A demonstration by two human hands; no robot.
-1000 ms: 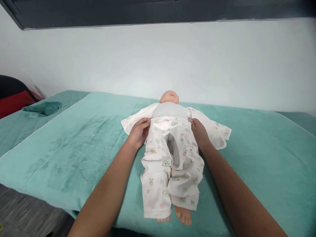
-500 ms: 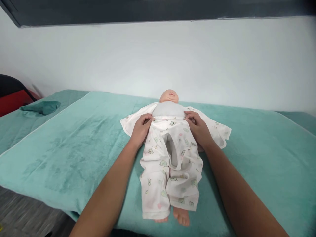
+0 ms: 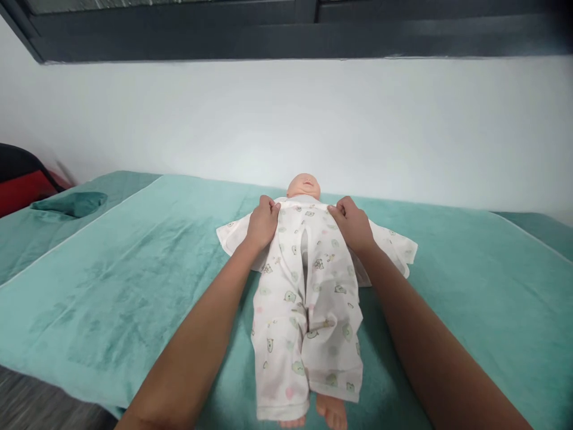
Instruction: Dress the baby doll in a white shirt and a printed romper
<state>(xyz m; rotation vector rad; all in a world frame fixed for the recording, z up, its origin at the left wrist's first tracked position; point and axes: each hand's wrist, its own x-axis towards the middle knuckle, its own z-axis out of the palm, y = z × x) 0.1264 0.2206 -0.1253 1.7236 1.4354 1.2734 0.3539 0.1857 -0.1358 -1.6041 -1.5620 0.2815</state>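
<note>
A baby doll [image 3: 303, 186] lies on its back, head toward the wall and feet toward me. White printed baby pants [image 3: 290, 298] cover its legs and most of its torso, with a slit at the crotch. My left hand [image 3: 264, 221] is closed on the waistband at the left side, thumb along the cloth. Opposite it, my right hand [image 3: 351, 221] pinches the waistband at the right side. Under the doll a white printed top [image 3: 391, 245] is spread, its sleeves out to both sides. Both feet stick out of the pant legs.
The doll lies on a teal padded cover [image 3: 134, 269] across a wide surface. Behind it rises a white wall [image 3: 286, 119] below a dark window frame [image 3: 179, 42]. A red and black object [image 3: 27, 185] stands at the far left, near a teal cloth bundle [image 3: 71, 203].
Both hands have pulled the waistband up from the belly toward the doll's chest, covering the grey torso. The pants are stretched straighter, and the view has tilted up slightly.
</note>
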